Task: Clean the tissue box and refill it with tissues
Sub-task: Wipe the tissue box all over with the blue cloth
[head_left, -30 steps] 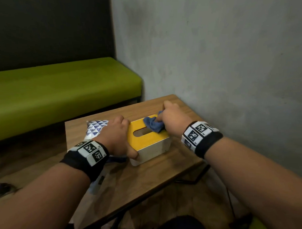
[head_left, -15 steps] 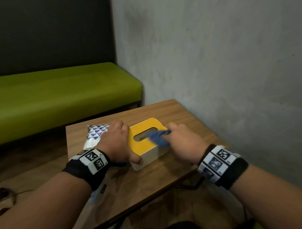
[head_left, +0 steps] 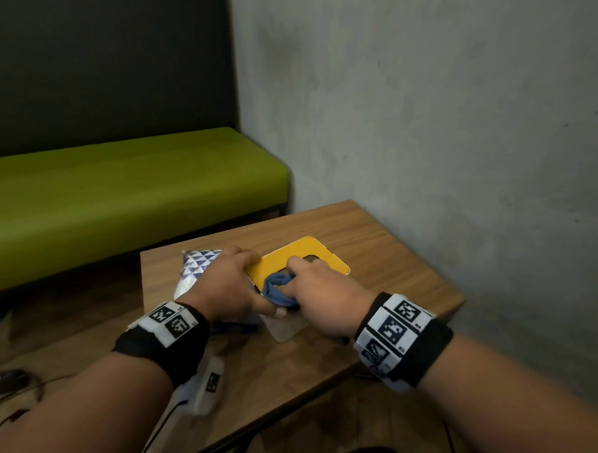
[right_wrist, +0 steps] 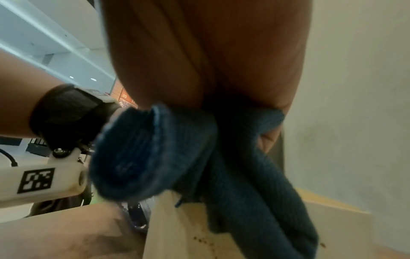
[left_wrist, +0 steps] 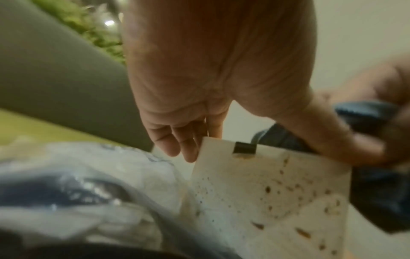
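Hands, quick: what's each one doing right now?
Left hand: grips the tissue box at its near-left end, steadying it.
Right hand: holds the blue cloth bunched against the box.

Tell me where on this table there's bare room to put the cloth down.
Bare wood shows on the table between the tissue box and the wall, and along the near edge. The left side is crowded: the tissue pack, left hand and right hand gripping the cloth.
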A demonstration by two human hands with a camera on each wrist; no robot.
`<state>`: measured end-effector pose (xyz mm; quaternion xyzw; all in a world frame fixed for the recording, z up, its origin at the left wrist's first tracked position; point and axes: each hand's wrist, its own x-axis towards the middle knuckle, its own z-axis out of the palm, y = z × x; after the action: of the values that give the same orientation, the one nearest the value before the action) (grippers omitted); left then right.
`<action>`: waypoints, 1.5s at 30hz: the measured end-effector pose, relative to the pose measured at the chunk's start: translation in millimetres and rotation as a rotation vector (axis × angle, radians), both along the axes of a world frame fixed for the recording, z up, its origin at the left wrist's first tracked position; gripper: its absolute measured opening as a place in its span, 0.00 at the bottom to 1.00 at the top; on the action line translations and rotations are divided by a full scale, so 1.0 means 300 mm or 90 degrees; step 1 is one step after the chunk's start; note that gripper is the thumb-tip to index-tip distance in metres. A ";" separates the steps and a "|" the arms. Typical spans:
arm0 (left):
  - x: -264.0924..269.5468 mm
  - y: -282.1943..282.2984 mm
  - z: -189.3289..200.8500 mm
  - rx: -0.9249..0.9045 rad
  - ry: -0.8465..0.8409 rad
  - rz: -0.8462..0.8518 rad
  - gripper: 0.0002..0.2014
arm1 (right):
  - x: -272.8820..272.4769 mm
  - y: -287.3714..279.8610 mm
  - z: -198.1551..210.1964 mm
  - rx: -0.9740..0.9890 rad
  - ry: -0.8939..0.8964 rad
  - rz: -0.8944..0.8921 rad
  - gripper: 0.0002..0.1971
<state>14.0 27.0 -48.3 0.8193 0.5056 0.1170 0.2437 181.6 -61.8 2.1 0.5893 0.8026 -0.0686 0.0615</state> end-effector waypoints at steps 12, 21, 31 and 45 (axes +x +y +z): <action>0.025 -0.018 -0.005 -0.037 -0.059 0.045 0.82 | -0.048 0.251 0.044 -0.051 -0.061 -0.116 0.15; 0.025 -0.018 -0.020 -0.018 -0.048 0.033 0.77 | -0.062 0.111 0.041 -0.057 -0.051 0.070 0.13; 0.042 -0.025 0.020 -0.021 0.042 -0.014 0.69 | 0.285 0.038 0.022 -0.037 -0.078 -0.223 0.12; 0.179 -0.059 0.084 0.289 0.384 -0.231 0.47 | 0.259 -0.071 -0.133 0.132 0.433 -0.408 0.10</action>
<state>67.7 9.3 -23.2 0.9256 0.3629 -0.0648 -0.0857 259.2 -82.9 -37.7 0.7542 0.5576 -0.1930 -0.2881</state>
